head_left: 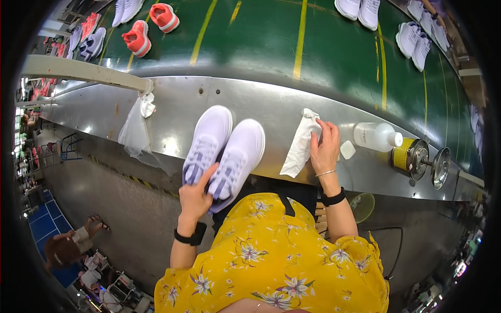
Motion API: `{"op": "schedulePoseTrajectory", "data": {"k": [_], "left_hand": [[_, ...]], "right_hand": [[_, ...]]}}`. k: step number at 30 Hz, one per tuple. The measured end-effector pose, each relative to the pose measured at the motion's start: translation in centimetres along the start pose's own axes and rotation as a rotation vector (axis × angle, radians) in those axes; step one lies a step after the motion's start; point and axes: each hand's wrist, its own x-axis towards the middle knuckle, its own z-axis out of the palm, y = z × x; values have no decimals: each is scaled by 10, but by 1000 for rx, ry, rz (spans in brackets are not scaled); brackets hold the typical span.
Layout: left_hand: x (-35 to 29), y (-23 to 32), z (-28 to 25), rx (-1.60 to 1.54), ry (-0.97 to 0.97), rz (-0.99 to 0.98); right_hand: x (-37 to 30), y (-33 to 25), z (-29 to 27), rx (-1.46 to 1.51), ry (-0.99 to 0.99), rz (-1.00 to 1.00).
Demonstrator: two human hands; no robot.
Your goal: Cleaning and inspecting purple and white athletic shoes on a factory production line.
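A pair of pale lavender sneakers [242, 146] sits on the metal ledge, toes pointing away from me. My left hand [195, 197] grips them at their heel ends, its index finger stretched toward the shoe openings. To their right, a crumpled white cloth [298, 151] lies on the same ledge. The bent fingertips of my right hand [327, 148] pinch its upper right edge. Just right of that hand is a small white pad [347, 150].
Beyond the metal ledge [177, 94] runs a green conveyor belt [261, 41] carrying coral shoes [136, 39] and lavender shoes [412, 41]. A white plastic bottle [373, 136] lies near a yellow metal can [407, 156] with a dispenser top. A clear plastic bag [138, 130] hangs at left.
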Motion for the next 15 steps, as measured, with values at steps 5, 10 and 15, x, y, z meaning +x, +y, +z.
{"op": "schedulePoseTrajectory", "data": {"k": [5,10,15], "left_hand": [[-32,-12,34,-127,158,101],[-42,-27,57,-75,216,103],[-53,-46,77,-29,272,149]], "right_hand": [[10,7,9,-86,4,-60],[26,-4,15,-226,-43,-161],[32,11,26,-152,-51,-124]]}}
